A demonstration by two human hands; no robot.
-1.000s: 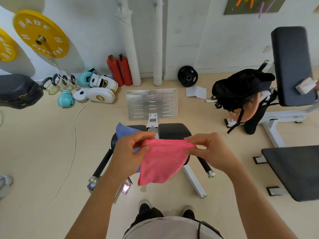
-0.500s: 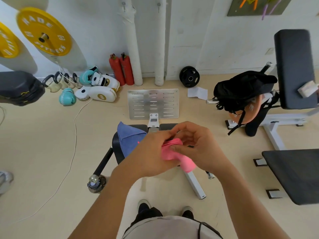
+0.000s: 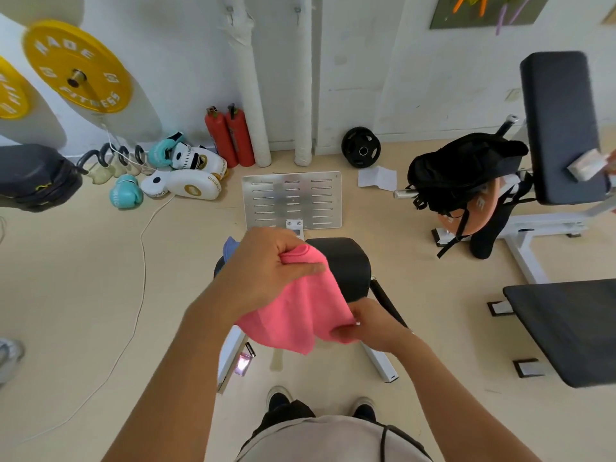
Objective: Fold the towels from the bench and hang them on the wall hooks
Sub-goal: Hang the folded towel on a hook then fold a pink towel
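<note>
Towels: two in view, a pink towel (image 3: 301,305) held up in front of the person and a blue towel (image 3: 230,247) lying on the bench (image 3: 343,265), mostly hidden behind the left hand.
Pink towel: soft plain cloth, doubled over at its top edge, hanging slack in a rough diagonal from upper left to lower right above the bench pad; a loose corner droops at the bottom.
Left hand (image 3: 266,271): grips the top folded edge, thumb pressed across the front of the cloth, fingers curled behind it.
Right hand (image 3: 370,323): lower and nearer the body, pinches the bottom right corner.
Bench: one black pad on a white frame, a metal plate (image 3: 293,200) on the floor at its far end.
Extinguishers (image 3: 230,136): two, red, standing against the wall.
Yellow plates (image 3: 78,66): two on the wall at left, one cut by the frame edge.
Black plate (image 3: 361,147): one, leaning on the wall.
Backpack (image 3: 463,171): one, black, on a second bench at right.
Boxing gloves (image 3: 126,193): teal and white ones heaped on the floor at left; the count is unclear.
</note>
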